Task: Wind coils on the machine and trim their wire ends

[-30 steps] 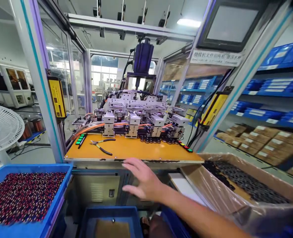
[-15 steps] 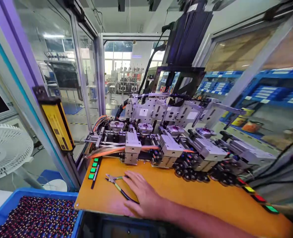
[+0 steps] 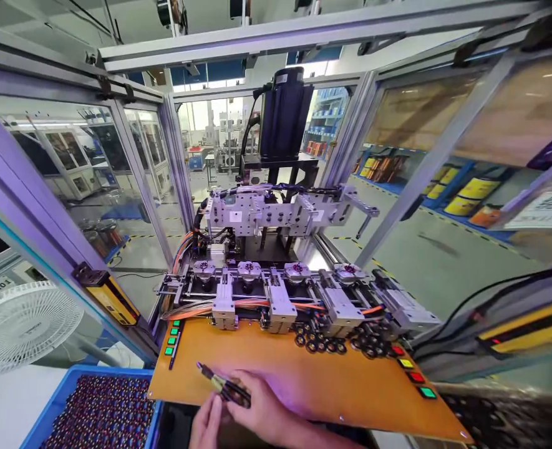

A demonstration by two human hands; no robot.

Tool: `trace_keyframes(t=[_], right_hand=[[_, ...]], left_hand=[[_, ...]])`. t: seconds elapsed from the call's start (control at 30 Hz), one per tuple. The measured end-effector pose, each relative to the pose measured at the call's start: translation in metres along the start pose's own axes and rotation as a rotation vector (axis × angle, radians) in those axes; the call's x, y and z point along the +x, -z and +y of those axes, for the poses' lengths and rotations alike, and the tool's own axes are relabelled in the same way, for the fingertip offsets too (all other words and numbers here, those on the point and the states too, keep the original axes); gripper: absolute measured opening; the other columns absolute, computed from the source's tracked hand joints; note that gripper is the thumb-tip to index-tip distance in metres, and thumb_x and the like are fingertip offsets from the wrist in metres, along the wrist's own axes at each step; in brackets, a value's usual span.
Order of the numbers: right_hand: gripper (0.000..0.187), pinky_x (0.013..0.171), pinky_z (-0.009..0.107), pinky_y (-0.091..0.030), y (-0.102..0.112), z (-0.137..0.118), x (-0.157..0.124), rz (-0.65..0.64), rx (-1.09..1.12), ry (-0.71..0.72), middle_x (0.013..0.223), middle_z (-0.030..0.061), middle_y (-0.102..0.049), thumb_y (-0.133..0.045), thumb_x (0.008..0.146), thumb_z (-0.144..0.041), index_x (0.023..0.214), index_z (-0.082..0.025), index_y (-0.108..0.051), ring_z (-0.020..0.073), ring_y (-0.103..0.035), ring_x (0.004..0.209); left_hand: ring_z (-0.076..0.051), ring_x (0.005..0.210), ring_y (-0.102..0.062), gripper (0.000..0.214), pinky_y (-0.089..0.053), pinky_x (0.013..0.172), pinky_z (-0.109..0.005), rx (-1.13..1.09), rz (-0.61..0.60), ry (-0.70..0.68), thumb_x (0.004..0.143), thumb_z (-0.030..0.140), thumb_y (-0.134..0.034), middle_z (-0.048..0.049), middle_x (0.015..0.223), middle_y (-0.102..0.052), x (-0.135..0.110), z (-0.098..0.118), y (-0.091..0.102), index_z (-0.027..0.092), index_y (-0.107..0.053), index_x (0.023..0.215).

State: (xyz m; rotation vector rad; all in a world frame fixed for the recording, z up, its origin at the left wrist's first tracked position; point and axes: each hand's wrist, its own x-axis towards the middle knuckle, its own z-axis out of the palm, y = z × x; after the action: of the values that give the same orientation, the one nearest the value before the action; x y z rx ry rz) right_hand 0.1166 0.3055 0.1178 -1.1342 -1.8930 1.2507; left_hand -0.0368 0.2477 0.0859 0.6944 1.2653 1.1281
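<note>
an orange worktop (image 3: 360,386) spreads inside a glass-walled metal frame (image 3: 163,134), with a row of machine heads (image 3: 280,312) along its far edge at twelve o'clock. near the front edge, left of the middle, the pliers (image 3: 220,383) are in the right hand (image 3: 261,408), whose fingers are closed around the handles; these look drawn close together. from that palm the tool reaches out toward ten o'clock: its long axis runs from the nose at ten to the handle ends at four, slanting across the front of the body and not straight ahead. the left hand (image 3: 205,421) is at seven o'clock from the pliers, its fingertips just beside the handles; whether they touch or pinch anything i cannot tell. so the right hand is the nearer, being in contact, with the left close below. seen from the tool, green buttons (image 3: 173,337) sit between ten and eleven o'clock, black round parts (image 3: 320,344) at two, and a blue tray (image 3: 72,377) full of small dark pieces (image 3: 107,411) between eight and nine.
</note>
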Motion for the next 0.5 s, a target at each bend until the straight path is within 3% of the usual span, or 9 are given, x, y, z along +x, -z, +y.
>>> trace_keyframes(t=[0.1,0.23,0.33,0.4,0.5], right_hand=[[0.034,0.078,0.029,-0.054,0.002,-0.015,-0.008,-0.021,0.219,0.033,0.098,0.0049,-0.072,-0.061,0.076,-0.02,0.11,-0.017,-0.065,0.02,-0.068,0.086],[0.042,0.084,0.031,-0.052,0.018,-0.025,-0.01,-0.005,0.429,0.001,0.103,0.0052,-0.071,-0.07,0.072,-0.02,0.113,-0.019,-0.065,0.0206,-0.066,0.093],[0.041,0.085,0.032,-0.051,0.029,-0.022,-0.009,-0.045,0.595,-0.112,0.103,0.0065,-0.07,-0.075,0.074,-0.033,0.111,-0.017,-0.065,0.0199,-0.065,0.093],[0.044,0.074,0.031,-0.052,0.035,-0.015,-0.008,-0.155,0.718,-0.214,0.09,0.0075,-0.069,-0.069,0.079,-0.05,0.102,-0.013,-0.065,0.0175,-0.065,0.078],[0.072,0.061,0.033,-0.051,0.04,-0.003,-0.005,-0.422,0.88,-0.322,0.076,0.011,-0.065,-0.045,0.081,-0.076,0.094,-0.008,-0.064,0.0172,-0.062,0.061]], left_hand=[[-0.033,0.113,-0.066,0.055,-0.049,0.101,-0.048,-0.123,-0.026,-0.012,0.073,0.06,-0.075,-0.0139,0.109,-0.076,0.007,0.018,-0.013,0.015,-0.075,0.104],[-0.033,0.112,-0.067,0.046,-0.048,0.103,-0.049,-0.233,-0.091,0.009,0.077,0.05,-0.075,-0.0151,0.109,-0.076,0.008,0.039,-0.028,0.016,-0.075,0.109],[-0.033,0.113,-0.066,0.04,-0.046,0.105,-0.049,-0.277,-0.143,0.022,0.079,0.044,-0.075,-0.0154,0.114,-0.075,0.007,0.051,-0.035,0.017,-0.076,0.107],[-0.033,0.114,-0.065,0.036,-0.046,0.105,-0.049,-0.288,-0.181,0.03,0.077,0.042,-0.077,-0.015,0.118,-0.073,0.006,0.056,-0.036,0.018,-0.077,0.104],[-0.032,0.111,-0.067,0.037,-0.049,0.102,-0.047,-0.283,-0.237,0.04,0.074,0.043,-0.079,-0.0141,0.122,-0.072,0.006,0.059,-0.036,0.02,-0.077,0.103]])
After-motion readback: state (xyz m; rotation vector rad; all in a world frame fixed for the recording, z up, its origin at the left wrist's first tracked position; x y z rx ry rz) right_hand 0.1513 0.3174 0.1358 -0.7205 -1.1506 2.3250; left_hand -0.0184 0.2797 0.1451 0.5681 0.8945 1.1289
